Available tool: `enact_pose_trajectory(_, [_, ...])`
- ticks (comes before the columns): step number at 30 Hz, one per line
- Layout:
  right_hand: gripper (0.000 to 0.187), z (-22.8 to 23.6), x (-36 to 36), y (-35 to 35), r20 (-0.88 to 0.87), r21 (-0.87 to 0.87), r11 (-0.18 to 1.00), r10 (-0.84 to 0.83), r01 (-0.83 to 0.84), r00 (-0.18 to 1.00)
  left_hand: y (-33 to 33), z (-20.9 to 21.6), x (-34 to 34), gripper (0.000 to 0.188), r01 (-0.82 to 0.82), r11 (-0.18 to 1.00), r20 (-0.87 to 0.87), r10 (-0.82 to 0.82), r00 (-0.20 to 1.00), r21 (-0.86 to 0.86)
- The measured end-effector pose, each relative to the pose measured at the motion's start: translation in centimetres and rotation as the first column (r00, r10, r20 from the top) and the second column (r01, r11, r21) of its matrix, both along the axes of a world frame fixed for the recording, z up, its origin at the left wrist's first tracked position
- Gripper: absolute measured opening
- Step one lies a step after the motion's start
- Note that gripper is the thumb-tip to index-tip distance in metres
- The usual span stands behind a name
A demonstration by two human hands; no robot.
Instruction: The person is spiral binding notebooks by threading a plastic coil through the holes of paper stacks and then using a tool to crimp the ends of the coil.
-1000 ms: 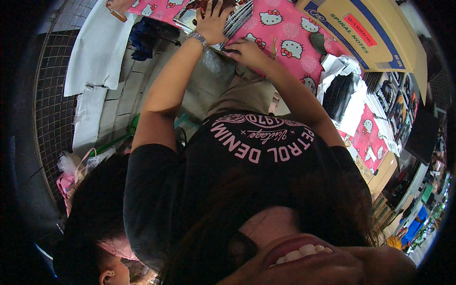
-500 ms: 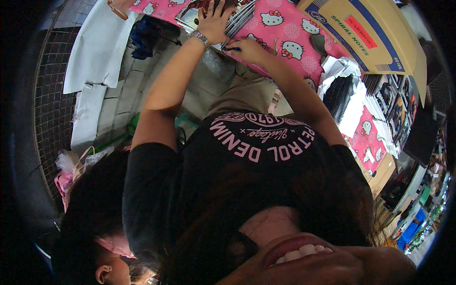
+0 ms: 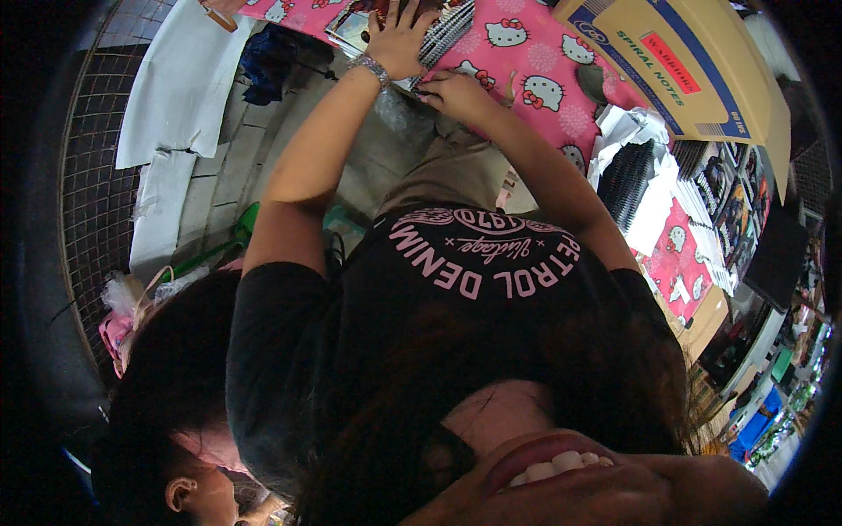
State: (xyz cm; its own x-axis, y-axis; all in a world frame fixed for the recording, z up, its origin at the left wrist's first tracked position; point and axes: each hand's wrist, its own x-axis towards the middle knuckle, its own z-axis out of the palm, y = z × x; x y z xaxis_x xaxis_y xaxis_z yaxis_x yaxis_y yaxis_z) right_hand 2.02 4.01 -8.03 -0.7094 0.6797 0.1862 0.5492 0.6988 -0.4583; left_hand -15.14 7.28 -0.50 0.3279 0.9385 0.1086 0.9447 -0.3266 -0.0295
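My left hand (image 3: 396,44) lies flat with fingers spread on a stack of spiral notebooks (image 3: 351,28) at the table's near edge. The notebooks have dark picture covers and wire coils along the right side. Just right of and below it, my right hand (image 3: 456,95) is by the stack's near corner, its fingers curled in a pinch. A small dark bit shows at those fingertips, too small to name. Under the stack spreads a pink tablecloth (image 3: 544,57) with white cartoon cats.
A large cardboard box (image 3: 675,66) stands at the far right. Beside it are white paper wrapping with black-coiled notebooks (image 3: 627,184) and more notebooks with dark covers (image 3: 732,188). Another person's head (image 3: 180,377) is close at my left. Wire mesh (image 3: 96,175) runs along the left.
My right hand's fingertips have shifted slightly, and the dark blue bit there shows less. My left hand stays flat on the notebooks. The person at left has moved their head a little.
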Motion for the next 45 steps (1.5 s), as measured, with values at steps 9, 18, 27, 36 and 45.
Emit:
enact_pose_trajectory(9, [0.026,0.3,-0.5,3.1,-0.049,-0.310,0.947,0.079,-0.090,0.996,0.3,0.3,0.2,0.105,0.007,1.000,-0.014,-0.007,1.000,-0.019])
enact_pose_trajectory(18, [0.030,0.0,-0.6,-0.5,0.119,0.105,0.994,-0.056,0.043,0.991,0.2,0.4,0.2,0.106,-0.003,0.999,-0.026,0.002,1.000,-0.041])
enact_pose_trajectory(27, [0.029,0.8,-1.6,2.6,0.196,-0.185,0.982,0.077,-0.040,0.978,-0.2,0.7,0.4,0.106,0.003,1.000,0.015,-0.003,1.000,-0.028])
enact_pose_trajectory(36, [0.033,1.5,1.1,4.2,0.108,-0.279,0.960,0.068,-0.036,0.992,3.7,2.8,-3.2,0.075,0.174,0.974,0.857,0.037,0.514,-0.146])
enact_pose_trajectory(45, [0.039,1.8,11.6,-0.9,-0.126,0.146,0.830,-0.525,0.539,0.842,4.8,-2.9,-13.8,0.073,0.246,0.687,0.564,0.711,-0.420,-0.683])
